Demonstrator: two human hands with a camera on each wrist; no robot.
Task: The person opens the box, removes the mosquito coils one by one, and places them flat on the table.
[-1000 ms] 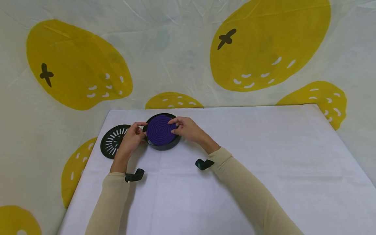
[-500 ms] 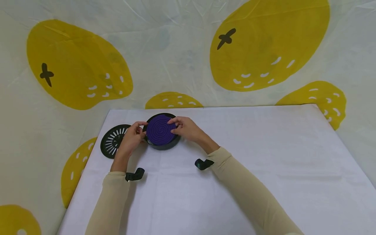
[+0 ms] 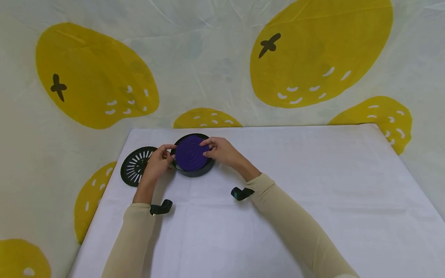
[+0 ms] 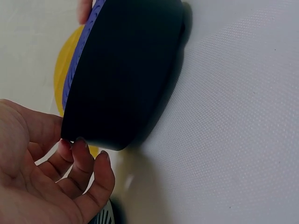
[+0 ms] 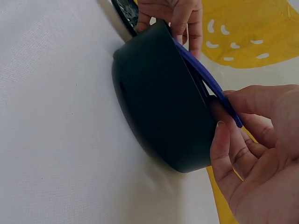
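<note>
The table [image 3: 313, 216] is white, with a fine-grained surface texture evident at close range in both wrist views; faint creases cross its right half. A round, dark tin [image 3: 195, 173] stands near the far edge, left of centre, and casts a shadow on the surface. A round, black, slotted lid [image 3: 130, 170], partly hidden, lies left of the tin and apart from it, near the left edge.

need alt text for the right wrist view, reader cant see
The right hand pinches the edge of a purple disc, tilted up from the rim of a dark round container on a white tabletop. Beyond, the left hand grips the container's rim near a partly visible slotted disc.
</note>
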